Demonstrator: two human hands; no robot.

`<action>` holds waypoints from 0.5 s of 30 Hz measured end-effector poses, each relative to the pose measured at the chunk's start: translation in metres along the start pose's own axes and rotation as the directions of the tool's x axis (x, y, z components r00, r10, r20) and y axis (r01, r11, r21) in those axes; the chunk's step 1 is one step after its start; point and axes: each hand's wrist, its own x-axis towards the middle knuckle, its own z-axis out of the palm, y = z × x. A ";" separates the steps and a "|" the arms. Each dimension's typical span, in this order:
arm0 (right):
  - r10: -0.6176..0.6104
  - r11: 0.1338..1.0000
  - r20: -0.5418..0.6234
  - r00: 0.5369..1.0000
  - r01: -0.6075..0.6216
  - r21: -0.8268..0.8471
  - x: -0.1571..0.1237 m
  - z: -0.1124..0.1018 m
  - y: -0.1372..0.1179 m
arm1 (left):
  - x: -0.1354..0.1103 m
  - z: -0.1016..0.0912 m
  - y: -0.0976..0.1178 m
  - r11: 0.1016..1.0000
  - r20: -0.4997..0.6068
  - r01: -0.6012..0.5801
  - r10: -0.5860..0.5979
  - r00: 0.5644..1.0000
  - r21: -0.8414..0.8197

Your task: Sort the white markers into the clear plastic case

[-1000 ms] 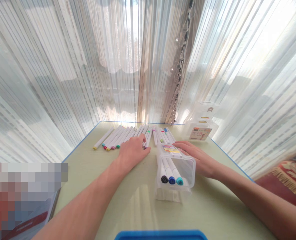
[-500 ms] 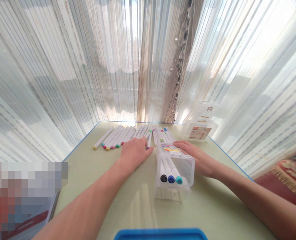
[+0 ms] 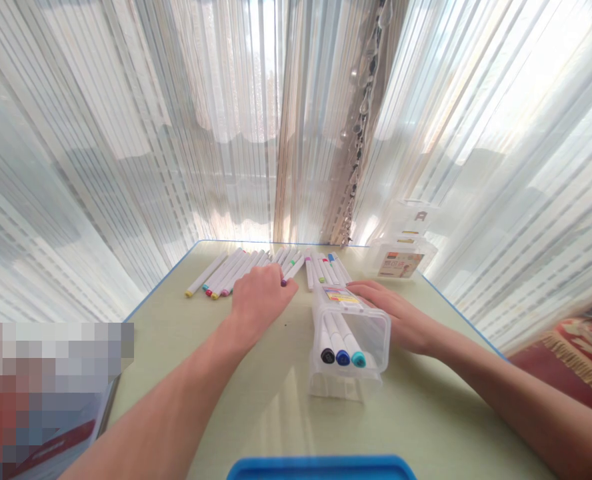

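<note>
My left hand (image 3: 262,293) is closed at the right end of the row of white markers (image 3: 229,270). Between its thumb and fingers shows a purple-tipped marker (image 3: 293,272), lying at a slant. A clear plastic marker case (image 3: 387,343) lies on its side, its open end facing me. Inside it rest three markers (image 3: 343,333) with black, blue and turquoise ends. Against the case's right side and far end, my right hand (image 3: 393,313) holds it; part of that hand is behind the plastic. More loose markers (image 3: 326,270) lie just beyond the case.
A clear plastic lid-like piece (image 3: 401,257) with a printed label stands at the table's far right corner. The blue rim of a tray or box (image 3: 321,465) shows at the near edge. Curtains (image 3: 236,133) hang close behind the pale green table (image 3: 176,360).
My left hand has shifted slightly left and closed on the purple-tipped marker, whose near end has swung left. My right hand and the case have stayed in place.
</note>
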 end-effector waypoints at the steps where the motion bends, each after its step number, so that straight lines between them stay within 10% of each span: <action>1: -0.002 1.000 0.002 1.000 0.002 0.001 0.000 0.000 0.000 | 0.000 -0.002 -0.001 1.000 -0.015 0.006 -0.006 1.000 -0.016; 15: 0.011 1.000 0.014 1.000 -0.011 -0.025 0.000 -0.001 -0.001 | 0.005 -0.015 -0.012 0.853 -0.351 -0.111 -0.088 0.932 -0.509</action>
